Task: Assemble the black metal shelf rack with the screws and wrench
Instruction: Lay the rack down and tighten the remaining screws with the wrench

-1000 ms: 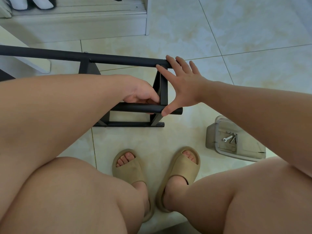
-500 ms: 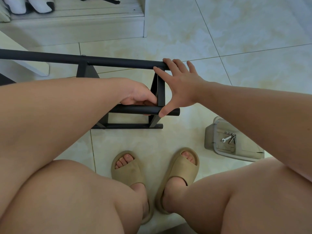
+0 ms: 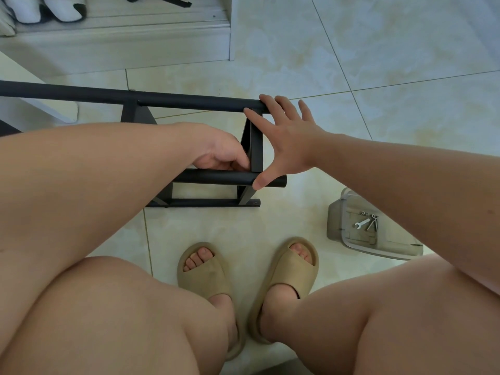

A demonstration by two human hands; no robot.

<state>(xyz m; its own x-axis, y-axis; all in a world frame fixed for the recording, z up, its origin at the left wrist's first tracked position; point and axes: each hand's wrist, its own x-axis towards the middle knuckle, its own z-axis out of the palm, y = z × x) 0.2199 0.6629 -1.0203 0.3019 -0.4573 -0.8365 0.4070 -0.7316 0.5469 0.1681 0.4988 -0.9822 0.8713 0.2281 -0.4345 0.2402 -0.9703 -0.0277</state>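
Right hand (image 3: 286, 139) spread, fingertips on rack (image 3: 189, 100) top tube, thumb on lower tube. Left hand (image 3: 221, 155) curled, fingers pinching at upright; contents unclear.

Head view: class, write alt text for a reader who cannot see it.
Seated over a tiled floor, a person steadies a black rack: right hand spread between two bars, left hand at the lower bar. A clear tray holding screws and a wrench sits by the right knee.

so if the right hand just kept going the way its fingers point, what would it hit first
The right hand points away and leftward, its fingertips already on the long black round metal tube at the top of the black metal shelf rack. So that tube comes first; beyond it lies pale tiled floor, though depth is unclear.
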